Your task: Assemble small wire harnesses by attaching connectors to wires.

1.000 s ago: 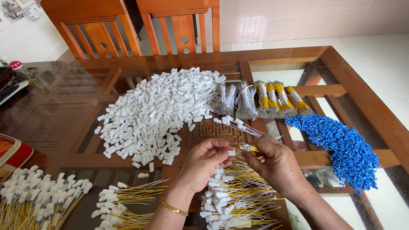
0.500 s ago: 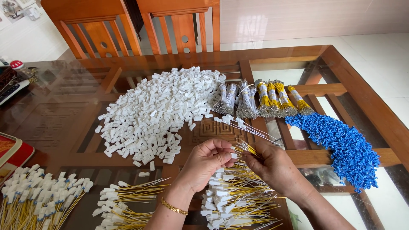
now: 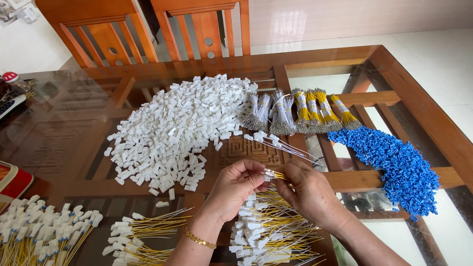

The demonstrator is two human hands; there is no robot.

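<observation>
A small white plastic connector housing with thin yellow wire ends is pinched between the fingertips of both hands, low in the middle of the head view, above a glass-topped table with a reddish wooden frame. The left hand is closed narrowly on the piece from its 9 o'clock side, thumb and forefinger pressed to it; a thin gold bracelet is worn at that wrist. The right hand is closed on the wire ends from the 3 o'clock side, its fingers curled tight.

Directly at 6 o'clock of the hands, a loose pile of finished yellow wires with white plugs is spread on the glass. At 11 o'clock, a broad heap of small white plastic housings is seen. At 1 o'clock, bundles of grey and yellow wires tied with bands are laid side by side, and a few loose grey wires with white plugs lie just beyond the fingertips. At 3 o'clock, a heap of small blue plastic pieces is stretched along the frame. At 8 o'clock, two more lots of yellow plugged wires are gathered. Two wooden chairs are drawn up at 12 o'clock.
</observation>
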